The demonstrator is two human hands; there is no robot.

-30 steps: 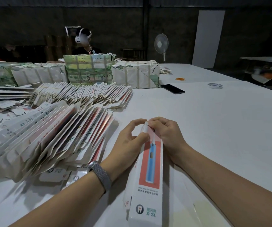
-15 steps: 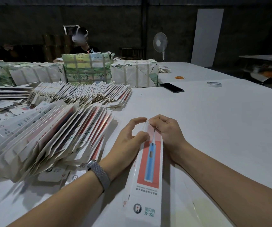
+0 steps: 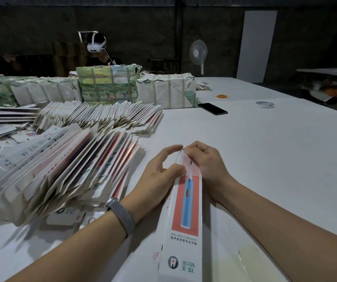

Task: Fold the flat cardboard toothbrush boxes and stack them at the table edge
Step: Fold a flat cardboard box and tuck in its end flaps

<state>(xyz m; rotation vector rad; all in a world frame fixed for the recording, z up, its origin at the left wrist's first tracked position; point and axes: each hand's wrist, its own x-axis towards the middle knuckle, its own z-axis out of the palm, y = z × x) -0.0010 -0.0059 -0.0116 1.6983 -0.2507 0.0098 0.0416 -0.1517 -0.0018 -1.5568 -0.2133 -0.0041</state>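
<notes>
**Both hands working the far end of a toothbrush box**

Since the earlier frame, the left hand (image 3: 159, 176) has been lifting its forefinger clear of the box end, while the box itself is staying in place. The toothbrush box (image 3: 185, 220) is lying lengthwise on the white counter (image 3: 275, 159), its printed face up, running from the near edge out to the hands. The left hand is holding the box's left side with the thumb, its forefinger arched over the far end. The right hand (image 3: 206, 165) is pinching the far end flap, fingers curled. A fanned stack of flat boxes (image 3: 62, 171) is leaning just to the left; a second row (image 3: 102, 117) is lying behind it. Wrapped bundles (image 3: 106, 86), a phone (image 3: 212, 108) and a tape roll (image 3: 265, 104) are sitting farther back.
</notes>
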